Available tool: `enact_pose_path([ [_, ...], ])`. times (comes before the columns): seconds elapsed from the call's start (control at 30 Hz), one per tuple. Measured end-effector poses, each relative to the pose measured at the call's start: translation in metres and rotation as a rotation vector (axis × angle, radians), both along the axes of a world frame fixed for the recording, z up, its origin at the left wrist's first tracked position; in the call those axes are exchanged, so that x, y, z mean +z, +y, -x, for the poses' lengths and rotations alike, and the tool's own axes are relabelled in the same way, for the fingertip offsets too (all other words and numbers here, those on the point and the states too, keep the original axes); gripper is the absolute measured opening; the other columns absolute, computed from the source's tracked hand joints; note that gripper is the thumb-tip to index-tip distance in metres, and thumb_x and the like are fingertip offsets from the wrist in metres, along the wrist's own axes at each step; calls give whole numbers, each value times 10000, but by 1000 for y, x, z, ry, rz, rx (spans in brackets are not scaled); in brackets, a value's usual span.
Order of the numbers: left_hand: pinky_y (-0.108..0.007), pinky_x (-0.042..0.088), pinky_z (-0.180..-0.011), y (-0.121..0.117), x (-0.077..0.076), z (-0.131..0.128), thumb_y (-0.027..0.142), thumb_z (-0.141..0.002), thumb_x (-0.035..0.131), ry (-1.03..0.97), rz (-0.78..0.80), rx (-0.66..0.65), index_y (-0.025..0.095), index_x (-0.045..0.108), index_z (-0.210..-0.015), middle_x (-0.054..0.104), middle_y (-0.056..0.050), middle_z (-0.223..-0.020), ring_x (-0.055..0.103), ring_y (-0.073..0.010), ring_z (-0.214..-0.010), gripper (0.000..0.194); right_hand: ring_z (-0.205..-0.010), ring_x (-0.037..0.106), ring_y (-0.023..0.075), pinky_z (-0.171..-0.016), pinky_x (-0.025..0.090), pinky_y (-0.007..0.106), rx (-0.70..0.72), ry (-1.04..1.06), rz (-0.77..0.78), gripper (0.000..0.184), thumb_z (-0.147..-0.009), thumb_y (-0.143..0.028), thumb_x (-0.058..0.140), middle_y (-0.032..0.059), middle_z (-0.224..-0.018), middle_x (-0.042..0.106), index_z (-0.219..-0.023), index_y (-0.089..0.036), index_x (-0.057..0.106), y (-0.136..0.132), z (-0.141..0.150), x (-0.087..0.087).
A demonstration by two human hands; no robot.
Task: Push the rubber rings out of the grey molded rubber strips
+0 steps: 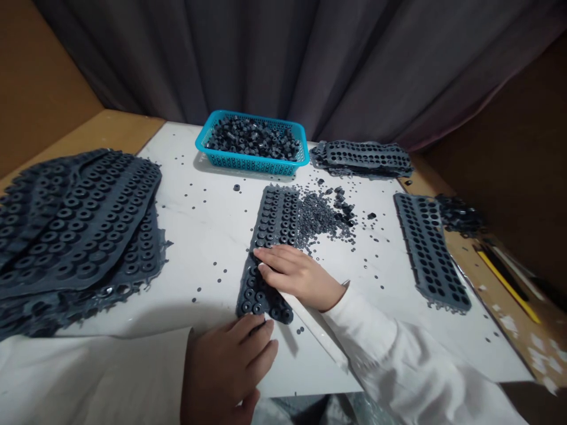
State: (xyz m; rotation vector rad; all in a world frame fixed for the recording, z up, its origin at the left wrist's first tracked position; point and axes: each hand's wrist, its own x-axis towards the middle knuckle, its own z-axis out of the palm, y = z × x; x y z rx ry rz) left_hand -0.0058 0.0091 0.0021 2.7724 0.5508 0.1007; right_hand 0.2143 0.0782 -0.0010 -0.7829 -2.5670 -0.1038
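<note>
A dark grey moulded rubber sheet [278, 212] with rows of round, ring-shaped parts lies lengthwise in front of me on the white tabletop. My right hand [301, 277] rests over its middle, closed around a white stick-like tool [316, 330]. The tool slants down to the right, and its tip is hidden under the fingers. At the sheet's near end is my left hand [234, 366], fingers bent and slightly apart, fingertips at the sheet's edge. Whether they press on the sheet I cannot tell. Small dark discs [316, 215] are heaped along the sheet's right side, with several larger rubber parts [343, 203] among them.
Behind stands a blue basket [252, 160] filled with small dark rubber parts. Stacked sheets with rings [93, 224] cover the left side. Sheets with open holes lie at the back right [363, 154] and right [432, 251]. A yellow-handled tool [509, 286] is at the right edge.
</note>
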Motion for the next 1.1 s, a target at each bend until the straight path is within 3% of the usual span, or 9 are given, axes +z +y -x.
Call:
enact_pose_path([
  [0.17, -377, 490, -884, -1, -2, 1, 189, -679, 523, 10, 9, 8, 159, 483, -1250, 530, -80, -1345, 463, -288, -1216, 574, -1003, 653, 193, -892, 537, 372, -124, 92, -63, 162, -943, -120, 451, 150, -1201, 648, -960, -171, 604, 2, -1, -1],
  [0.27, -381, 481, -910, -1, -2, 1, 184, -681, 532, 11, 20, 16, 161, 485, -1254, 520, -77, -1358, 454, -285, -1231, 576, -1058, 640, 211, -903, 532, 406, -240, 242, 23, 181, -951, -140, 437, 170, -1242, 618, -1043, -178, 588, 8, -12, -4],
  [0.4, -396, 473, -932, 0, -3, 2, 194, -695, 536, 13, 50, 4, 155, 478, -1273, 512, -84, -1368, 440, -292, -1246, 582, -1094, 636, 215, -903, 535, 380, -472, 506, 134, 137, -951, -205, 466, 137, -1170, 664, -1003, -192, 591, 14, -29, -1],
  [0.47, -398, 474, -934, 0, -3, 2, 194, -702, 532, 21, 45, -4, 152, 473, -1282, 500, -85, -1381, 429, -295, -1258, 585, -1112, 627, 222, -933, 517, 397, -520, 629, 209, 107, -937, -229, 502, 127, -1157, 669, -979, -192, 593, 13, -31, 3],
  [0.53, -399, 481, -926, 0, -2, 1, 194, -703, 529, 47, 41, -8, 151, 476, -1281, 494, -84, -1388, 429, -295, -1259, 582, -1145, 605, 222, -964, 497, 418, -412, 691, 335, 92, -926, -240, 528, 120, -1154, 673, -957, -190, 598, 9, -26, 5],
  [0.6, -395, 493, -907, 0, 0, -1, 199, -701, 531, 87, 43, -9, 152, 487, -1273, 497, -84, -1387, 443, -295, -1247, 575, -1180, 578, 214, -973, 494, 415, -214, 664, 471, 82, -917, -239, 546, 113, -1132, 685, -941, -190, 608, 4, -17, 5],
  [0.7, -388, 499, -894, 0, 3, -4, 195, -698, 533, 130, 43, 7, 157, 509, -1257, 509, -83, -1378, 455, -296, -1231, 560, -1197, 561, 196, -980, 489, 394, -26, 567, 554, 76, -915, -216, 549, 102, -1104, 700, -944, -196, 616, 1, -5, 0],
  [1.1, -391, 476, -927, 0, 3, -4, 186, -688, 524, 125, 57, -6, 142, 520, -1255, 513, -97, -1368, 447, -296, -1227, 569, -1151, 580, 177, -953, 441, 371, -40, 365, 416, 77, -916, -250, 556, 54, -1104, 706, -955, -218, 614, 3, -5, -8],
])
